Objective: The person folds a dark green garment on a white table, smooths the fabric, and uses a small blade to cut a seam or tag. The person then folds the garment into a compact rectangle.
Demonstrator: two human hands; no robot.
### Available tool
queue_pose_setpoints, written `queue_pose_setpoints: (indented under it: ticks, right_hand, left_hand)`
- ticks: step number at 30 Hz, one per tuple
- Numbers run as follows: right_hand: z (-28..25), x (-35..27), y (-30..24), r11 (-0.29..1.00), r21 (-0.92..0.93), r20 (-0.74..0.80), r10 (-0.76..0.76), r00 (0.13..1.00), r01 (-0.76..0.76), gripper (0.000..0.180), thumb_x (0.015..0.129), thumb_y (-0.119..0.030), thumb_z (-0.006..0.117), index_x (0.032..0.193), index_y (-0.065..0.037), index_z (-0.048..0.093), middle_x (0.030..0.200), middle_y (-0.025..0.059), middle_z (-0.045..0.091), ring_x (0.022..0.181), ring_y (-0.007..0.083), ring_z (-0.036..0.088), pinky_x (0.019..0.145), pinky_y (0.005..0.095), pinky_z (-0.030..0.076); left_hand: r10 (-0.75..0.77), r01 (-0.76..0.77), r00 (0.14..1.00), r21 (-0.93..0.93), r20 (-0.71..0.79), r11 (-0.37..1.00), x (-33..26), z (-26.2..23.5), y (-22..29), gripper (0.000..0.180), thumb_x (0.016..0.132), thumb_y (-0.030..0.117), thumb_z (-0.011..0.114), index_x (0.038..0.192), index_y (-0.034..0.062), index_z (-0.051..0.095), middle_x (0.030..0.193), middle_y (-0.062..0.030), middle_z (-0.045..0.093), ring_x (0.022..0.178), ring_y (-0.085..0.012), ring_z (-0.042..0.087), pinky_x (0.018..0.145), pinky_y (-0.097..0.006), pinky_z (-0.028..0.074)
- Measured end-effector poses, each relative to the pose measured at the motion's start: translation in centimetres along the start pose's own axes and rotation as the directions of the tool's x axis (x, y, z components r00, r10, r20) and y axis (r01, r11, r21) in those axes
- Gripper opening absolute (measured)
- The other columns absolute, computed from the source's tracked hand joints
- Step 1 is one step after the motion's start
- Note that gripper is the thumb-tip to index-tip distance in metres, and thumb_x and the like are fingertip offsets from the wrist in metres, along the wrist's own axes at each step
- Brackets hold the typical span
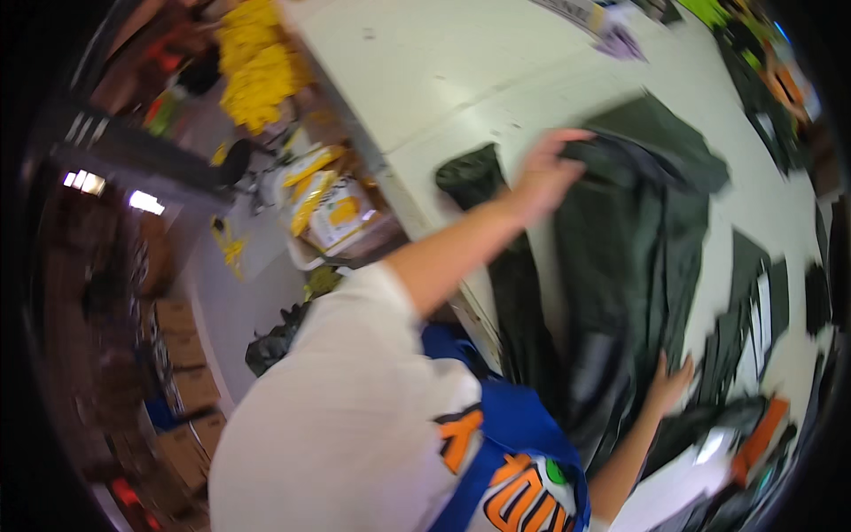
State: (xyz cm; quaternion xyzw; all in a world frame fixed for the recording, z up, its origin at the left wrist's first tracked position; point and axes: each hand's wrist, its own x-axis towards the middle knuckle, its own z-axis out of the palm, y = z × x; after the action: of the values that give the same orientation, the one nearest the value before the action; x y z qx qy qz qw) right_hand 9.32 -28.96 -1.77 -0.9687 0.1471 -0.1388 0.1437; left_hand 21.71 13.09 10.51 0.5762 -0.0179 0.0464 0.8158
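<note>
A dark green garment (634,239), which looks like a jacket, lies spread on the pale table. One long sleeve-like strip (523,310) of it runs along the table's left side. My left hand (545,173) is closed on the garment's far edge, fingers curled over a fold; motion blurs it slightly. Lower down, beside the garment's right edge, my right hand (669,386) has its thumb and a finger apart. Whether that hand touches the cloth is hard to see. Part of the garment's near end is hidden by my body and blue apron (532,426).
Dark green cut pieces (731,341) lie in stacks to the right on the table (434,53). An orange strip (761,439) is near them. Left of the table edge are a bin of yellow packages (328,208), a yellow heap (257,66) and cardboard boxes (195,386).
</note>
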Motion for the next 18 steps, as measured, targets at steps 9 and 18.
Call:
queue_pose_setpoints:
  ticks: [9, 18]
  right_hand:
    - [2.3, 3.0, -3.5, 0.983, -0.178, 0.218, 0.093, 0.971, -0.054, 0.029, 0.081, -0.025, 0.067, 0.1, -0.004, 0.065, 0.09, 0.0178, 0.065, 0.085, 0.0335, 0.063, 0.074, 0.0407, 0.049]
    - [-8.8, -2.6, -14.8, 0.966, 0.152, 0.067, -0.224, 0.972, 0.212, 0.017, 0.078, -0.01, 0.071, 0.092, -0.004, 0.065, 0.079, 0.0134, 0.064, 0.066, 0.0268, 0.063, 0.06, 0.0343, 0.05]
  left_hand:
    - [0.277, -0.045, 0.961, 0.996, 0.022, 0.08, -12.1, -12.0, -1.4, 0.056, 0.077, 0.0, 0.06, 0.129, 0.0124, 0.047, 0.136, -0.0205, 0.036, 0.119, -0.041, 0.042, 0.103, -0.046, 0.033]
    - [-0.032, -0.289, 0.934, 0.803, 0.357, 0.521, -4.9, -7.3, -1.9, 0.038, 0.079, 0.016, 0.066, 0.115, 0.0041, 0.059, 0.11, -0.0147, 0.057, 0.096, -0.0305, 0.058, 0.084, -0.038, 0.048]
